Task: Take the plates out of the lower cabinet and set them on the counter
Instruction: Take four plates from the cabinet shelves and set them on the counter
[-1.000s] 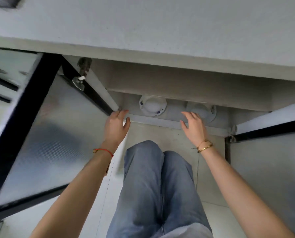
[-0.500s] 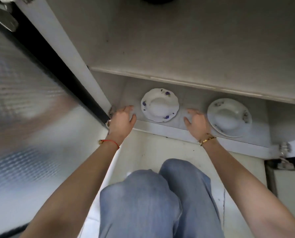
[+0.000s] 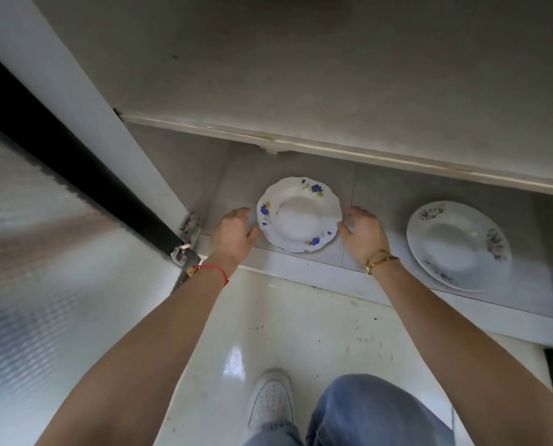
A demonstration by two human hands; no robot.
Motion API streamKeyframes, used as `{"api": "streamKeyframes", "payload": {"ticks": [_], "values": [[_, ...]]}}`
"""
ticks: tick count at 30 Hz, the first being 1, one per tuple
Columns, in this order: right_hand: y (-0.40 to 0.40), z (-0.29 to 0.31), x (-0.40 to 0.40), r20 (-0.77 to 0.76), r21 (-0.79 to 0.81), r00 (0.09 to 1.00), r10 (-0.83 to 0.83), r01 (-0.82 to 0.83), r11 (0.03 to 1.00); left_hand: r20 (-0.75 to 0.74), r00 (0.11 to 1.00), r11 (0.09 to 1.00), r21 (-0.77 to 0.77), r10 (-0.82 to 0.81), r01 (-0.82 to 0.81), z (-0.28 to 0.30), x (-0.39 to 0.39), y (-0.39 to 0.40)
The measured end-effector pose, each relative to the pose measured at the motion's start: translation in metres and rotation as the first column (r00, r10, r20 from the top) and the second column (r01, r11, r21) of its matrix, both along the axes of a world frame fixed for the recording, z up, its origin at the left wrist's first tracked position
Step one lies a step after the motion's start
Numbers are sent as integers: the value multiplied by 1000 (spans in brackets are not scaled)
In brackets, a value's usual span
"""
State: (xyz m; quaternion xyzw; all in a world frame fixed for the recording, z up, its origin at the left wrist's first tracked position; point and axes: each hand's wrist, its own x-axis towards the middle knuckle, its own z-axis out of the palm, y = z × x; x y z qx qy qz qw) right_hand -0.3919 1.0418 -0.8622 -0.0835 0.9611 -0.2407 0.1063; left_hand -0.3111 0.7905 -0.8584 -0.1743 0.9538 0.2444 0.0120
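A white plate with blue flowers [image 3: 300,214] lies flat on the bottom shelf of the lower cabinet [image 3: 381,204]. My left hand [image 3: 233,233] is at its left rim and my right hand [image 3: 362,233] at its right rim, both with relaxed fingers, thumbs close to the edge. Neither hand grips the plate. A second white plate with faded pink flowers [image 3: 458,246] lies further right on the same shelf, untouched.
The open cabinet door with frosted glass and a black frame [image 3: 59,220] stands at my left, its hinge [image 3: 185,243] near my left wrist. A shelf board [image 3: 365,152] overhangs the plates. My shoe [image 3: 271,400] and knee are on the glossy floor.
I have crouched lower and both plates are now in full view. My hands moved from the cabinet's front edge inward, either side of the blue-flowered plate.
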Motion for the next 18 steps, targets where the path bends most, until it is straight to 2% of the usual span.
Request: {"api": "streamKeyframes", "payload": {"ticks": [6, 11, 14, 18], "values": [[-9, -14, -12, 28, 71, 999, 24, -26, 997, 52, 999, 1000, 3, 17, -17, -14, -21, 5], [-8, -23, -11, 56, 157, 998, 9, -17, 987, 120, 993, 997, -70, -16, 24, -22, -24, 2], [-7, -28, -10, 79, 110, 997, -17, 8, 994, 132, 990, 995, -77, -50, 61, -25, -25, 1], [-10, -32, -8, 109, -35, 993, -43, 48, 998, 177, 982, 996, -50, -68, 78, -26, -27, 3]]}}
